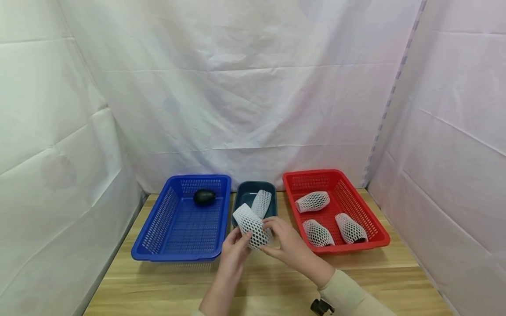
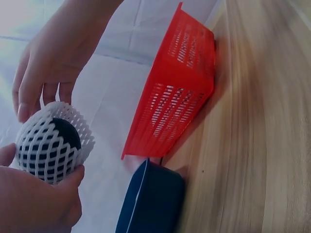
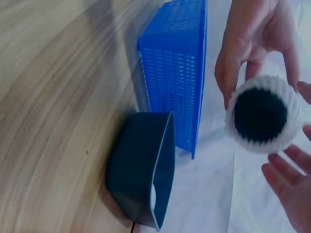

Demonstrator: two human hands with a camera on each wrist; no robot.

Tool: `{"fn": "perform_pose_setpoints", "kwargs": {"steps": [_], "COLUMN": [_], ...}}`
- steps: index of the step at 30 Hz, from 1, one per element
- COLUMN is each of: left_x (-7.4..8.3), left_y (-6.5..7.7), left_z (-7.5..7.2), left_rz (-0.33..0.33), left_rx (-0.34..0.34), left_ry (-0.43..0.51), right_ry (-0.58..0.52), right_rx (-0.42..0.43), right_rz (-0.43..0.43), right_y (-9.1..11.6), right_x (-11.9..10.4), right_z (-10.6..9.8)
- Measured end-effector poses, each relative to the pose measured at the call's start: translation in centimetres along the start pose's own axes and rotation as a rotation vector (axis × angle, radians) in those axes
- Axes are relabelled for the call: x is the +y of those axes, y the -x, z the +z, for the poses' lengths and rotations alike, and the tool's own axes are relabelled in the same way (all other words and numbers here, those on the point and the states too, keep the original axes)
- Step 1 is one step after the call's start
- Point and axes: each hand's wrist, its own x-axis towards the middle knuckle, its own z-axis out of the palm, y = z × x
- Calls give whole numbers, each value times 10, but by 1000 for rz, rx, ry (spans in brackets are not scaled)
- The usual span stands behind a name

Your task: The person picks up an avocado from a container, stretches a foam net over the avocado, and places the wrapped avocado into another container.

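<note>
My left hand (image 1: 233, 254) holds an avocado (image 2: 67, 133) in a white foam net sleeve (image 1: 251, 226), thumb on one side and fingers on the other. The dark end of the fruit shows through the sleeve's mouth in both wrist views. At the sleeve's right side is my right hand (image 1: 286, 243), its spread fingers and thumb right at the netting. Behind the hands, a dark teal tray (image 1: 244, 197) contains another white net sleeve (image 1: 262, 202). A bare dark avocado (image 1: 204, 197) lies in the blue basket (image 1: 179, 256) on the left.
On the right stands a red basket (image 1: 379, 239) with three net-sleeved avocados (image 1: 313, 202) in it. All the containers rest on a wooden table (image 1: 276, 285). White cloth (image 1: 253, 96) hangs behind and along both sides.
</note>
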Motion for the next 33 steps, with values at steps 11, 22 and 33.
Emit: {"fn": "perform_pose_setpoints", "kwargs": {"steps": [11, 22, 33], "left_x": [-20, -57, -72], "left_y": [-2, -14, -23], "left_z": [32, 55, 90], "left_rz": [-2, 86, 220], "left_rx": [-69, -187, -410], "left_ry": [-162, -452, -1006], "right_ry": [49, 21, 137], "right_rx": [-19, -187, -453], "right_rz": [206, 477, 500], "right_y": [3, -6, -9], "right_x": [16, 89, 168], "right_z": [-11, -81, -111]}}
